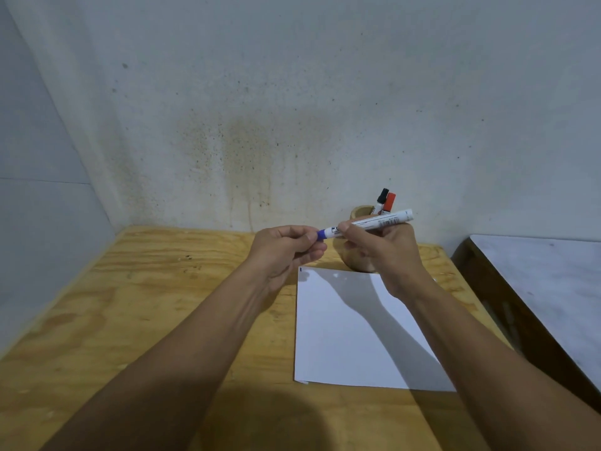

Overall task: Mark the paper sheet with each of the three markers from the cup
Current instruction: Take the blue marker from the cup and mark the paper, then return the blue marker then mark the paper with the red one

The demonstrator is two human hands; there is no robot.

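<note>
Centre frame, your right hand [383,249] grips the white barrel of the blue marker [367,224], held level above the desk [130,304]. Your left hand [286,249] pinches its blue cap end. Below lies the paper [344,346]; behind your right hand, the cup [361,212] holds black [381,200] and red [389,202] markers.

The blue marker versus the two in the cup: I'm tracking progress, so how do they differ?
The blue marker lies nearly level in the air, held by the left hand and right hand; the black marker and red marker stand in the wooden cup, untouched. Cap colours differ. All have white barrels.
</note>
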